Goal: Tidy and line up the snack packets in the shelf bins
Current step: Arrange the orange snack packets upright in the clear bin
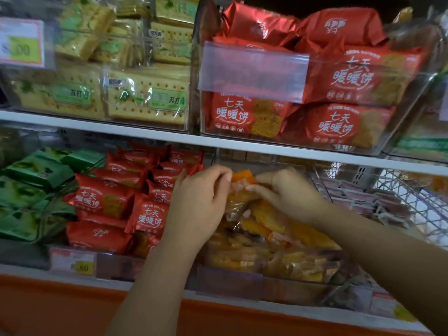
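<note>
Both hands meet over the clear bin (286, 275) in the middle of the lower shelf, which holds a loose pile of orange snack packets (266, 229). The left hand (201, 202) curls its fingers round the left edge of one orange packet (243, 177), raised just above the pile. The right hand (288, 192) pinches the same packet's right side between thumb and fingertips. The packet sits between the two hands, touching both, near the back of the bin. Red packets (104, 197) fill the bin just to the left, and green packets (31, 190) lie beyond them
</note>
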`<state>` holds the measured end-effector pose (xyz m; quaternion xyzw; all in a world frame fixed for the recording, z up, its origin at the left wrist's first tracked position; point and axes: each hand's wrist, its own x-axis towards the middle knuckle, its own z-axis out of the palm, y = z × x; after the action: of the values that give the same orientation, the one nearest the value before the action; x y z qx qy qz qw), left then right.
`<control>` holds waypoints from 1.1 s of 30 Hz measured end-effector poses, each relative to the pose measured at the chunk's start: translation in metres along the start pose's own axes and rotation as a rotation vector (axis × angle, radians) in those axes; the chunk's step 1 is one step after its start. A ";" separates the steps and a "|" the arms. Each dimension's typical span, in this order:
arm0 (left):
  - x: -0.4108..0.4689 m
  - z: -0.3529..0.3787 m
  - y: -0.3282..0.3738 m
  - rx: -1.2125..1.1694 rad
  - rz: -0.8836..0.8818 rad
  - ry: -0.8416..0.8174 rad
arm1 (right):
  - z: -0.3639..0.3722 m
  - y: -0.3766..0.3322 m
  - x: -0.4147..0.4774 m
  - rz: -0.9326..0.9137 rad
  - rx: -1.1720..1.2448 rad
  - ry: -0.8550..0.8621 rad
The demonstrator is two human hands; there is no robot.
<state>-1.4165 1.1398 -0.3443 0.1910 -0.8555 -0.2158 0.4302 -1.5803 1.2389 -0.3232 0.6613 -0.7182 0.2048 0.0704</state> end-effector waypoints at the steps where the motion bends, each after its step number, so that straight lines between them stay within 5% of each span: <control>1: 0.001 -0.001 0.002 -0.046 -0.010 0.008 | -0.002 -0.004 -0.002 0.029 0.075 0.035; 6: -0.001 0.000 -0.006 0.052 0.017 -0.117 | 0.010 -0.021 -0.016 0.113 0.202 -0.089; 11: -0.011 0.003 -0.006 0.158 -0.100 -0.463 | 0.014 -0.023 -0.029 0.088 0.127 -0.456; 15: -0.010 -0.001 -0.003 0.205 -0.146 -0.590 | -0.004 -0.001 -0.016 0.125 0.182 -0.288; 24: -0.015 -0.008 0.008 0.348 -0.154 -0.772 | 0.031 0.007 0.009 0.002 -0.381 -0.559; 33: -0.012 -0.005 0.006 0.319 -0.172 -0.818 | 0.008 0.023 -0.008 0.082 0.017 -0.294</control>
<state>-1.4063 1.1505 -0.3461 0.2245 -0.9589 -0.1737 0.0022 -1.6009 1.2442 -0.3382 0.6549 -0.7453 0.1146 -0.0494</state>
